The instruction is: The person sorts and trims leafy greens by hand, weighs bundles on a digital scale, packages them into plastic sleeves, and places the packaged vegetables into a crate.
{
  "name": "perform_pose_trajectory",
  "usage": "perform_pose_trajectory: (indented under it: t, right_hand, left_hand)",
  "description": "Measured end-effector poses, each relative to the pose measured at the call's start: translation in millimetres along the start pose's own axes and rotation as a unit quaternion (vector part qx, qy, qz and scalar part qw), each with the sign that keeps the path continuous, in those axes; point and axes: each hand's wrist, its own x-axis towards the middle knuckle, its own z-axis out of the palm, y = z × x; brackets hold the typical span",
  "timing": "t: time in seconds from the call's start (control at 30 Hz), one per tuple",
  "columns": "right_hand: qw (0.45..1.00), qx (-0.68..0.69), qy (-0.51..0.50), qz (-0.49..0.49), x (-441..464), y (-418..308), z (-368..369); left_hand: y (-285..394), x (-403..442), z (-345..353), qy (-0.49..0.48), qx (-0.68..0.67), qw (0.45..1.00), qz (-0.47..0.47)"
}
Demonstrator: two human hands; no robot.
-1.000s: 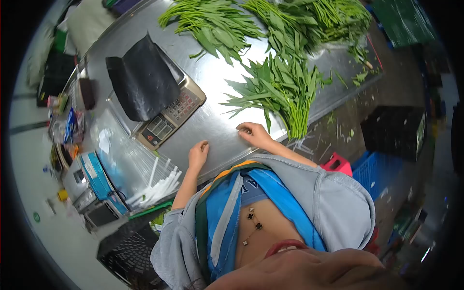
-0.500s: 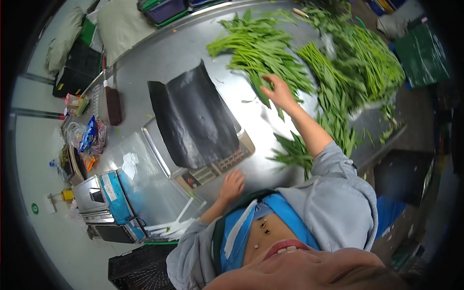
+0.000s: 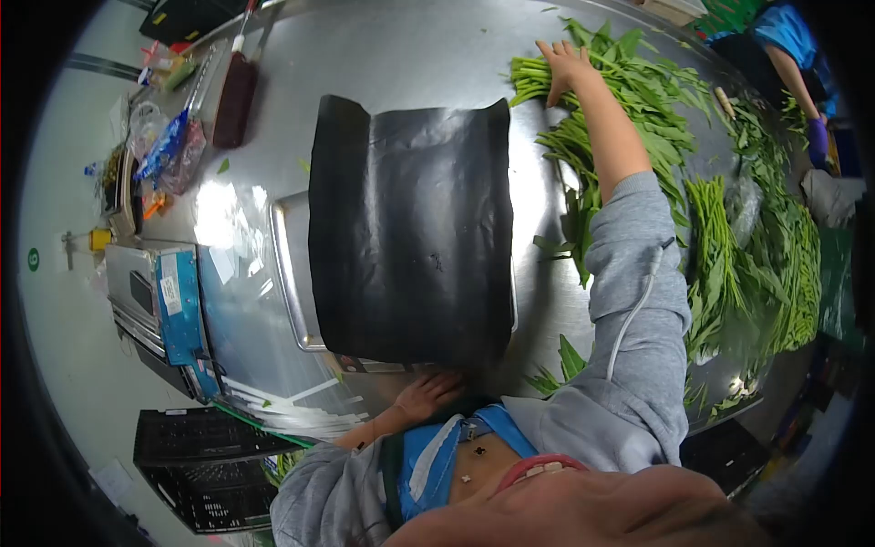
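Note:
My right hand (image 3: pixel 567 69) reaches out to the far side of the table. Its fingers are spread over the stem ends of a bunch of long-stemmed leafy greens (image 3: pixel 638 105). My left hand (image 3: pixel 428 394) lies low near my body, fingers stretched out, beside the front edge of the weighing scale (image 3: pixel 378 365). A curved black sheet (image 3: pixel 415 237) with raised sides rests on the scale and hides most of it. Right of the bunch lies a larger heap of the same greens (image 3: pixel 766 273), with some clear plastic on it. A few loose leaves (image 3: pixel 558 369) lie near my right sleeve.
At left stand a blue and silver machine (image 3: pixel 178 301), plastic-wrapped items (image 3: pixel 164 150) and a dark red, long-handled tool (image 3: pixel 235 100). Black crates (image 3: pixel 205 465) are at lower left. Another person's purple-gloved hand (image 3: pixel 818 141) shows at upper right, beyond the metal table (image 3: pixel 428 55).
My right hand has reached farther out, to the stem ends of the bunch. My left hand stays by the scale's front. The view has turned, and the other person has come into sight.

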Motion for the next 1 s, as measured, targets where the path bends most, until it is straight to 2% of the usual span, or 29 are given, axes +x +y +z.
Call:
perform_pose_trajectory:
  t: [0.1,0.13,0.17,0.23,0.27,0.43,0.5,0.57,0.63,0.73,0.77,0.87,0.9,0.93,0.97,1.0]
  right_hand:
    - [0.999,0.029,-0.041,-0.012,2.9,-7.7,8.9]
    - [0.999,0.017,0.008,-0.034,-5.6,-8.6,8.5]
    - [0.999,0.016,0.003,-0.035,-5.4,-9.3,14.2]
    - [0.997,-0.051,-0.006,-0.055,-6.9,-9.6,21.8]
    - [0.993,-0.02,0.06,-0.097,-10.0,-4.3,31.3]
    - [0.981,-0.023,0.156,-0.114,-26.0,10.6,22.2]
    - [0.945,-0.027,0.297,-0.138,-45.1,29.6,-16.4]
    - [0.906,-0.052,0.388,-0.163,-75.7,49.5,-70.1]
    - [0.9,-0.107,0.388,-0.168,-131.5,52.4,-131.1]
    - [0.837,-0.181,0.456,-0.243,-226.6,43.1,-187.5]
    - [0.849,-0.181,0.43,-0.249,-260.5,36.8,-198.0]
    - [0.82,-0.216,0.425,-0.317,-372.8,2.4,-218.4]
    - [0.813,-0.203,0.429,-0.338,-408.5,-10.4,-218.0]
    - [0.825,-0.19,0.407,-0.342,-441.7,-22.3,-213.6]
    - [0.815,-0.177,0.415,-0.364,-468.9,-32.4,-205.2]
    - [0.826,-0.161,0.383,-0.382,-497.1,-41.7,-194.2]
  left_hand:
    - [-1.3,1.1,-1.7,0.004,0.005,1.0,0.0]
    - [-2.9,2.3,-3.8,0.004,0.003,1.0,-0.003]
    - [-1.7,2.9,-6.4,0.011,-0.02,1.0,-0.004]
    - [-0.5,3.9,-8.2,0.02,-0.042,0.999,-0.002]
    - [0.5,4.2,-7.9,0.023,-0.028,0.999,-0.003]
    - [1.8,2.4,-9.2,0.049,-0.014,0.999,0.002]
    - [8.1,3.3,-12.3,0.062,-0.026,0.998,-0.015]
    - [12.2,1.1,-11.6,0.085,-0.031,0.996,-0.011]
    - [10.8,-0.5,-6.4,0.115,-0.026,0.993,-0.003]
    - [10.6,-5.1,-0.1,0.139,-0.053,0.989,0.019]
    - [11.9,-7.8,0.9,0.147,-0.038,0.988,0.026]
    - [29.9,-2.6,6.1,0.166,-0.044,0.985,-0.034]
    - [34.8,3.1,15.0,0.116,-0.136,0.983,-0.039]
    - [50.8,11.0,11.0,0.07,-0.323,0.94,-0.079]
    - [69.6,17.9,8.4,0.016,-0.498,0.859,-0.118]
    - [81.1,26.0,-0.2,0.006,-0.632,0.771,-0.079]
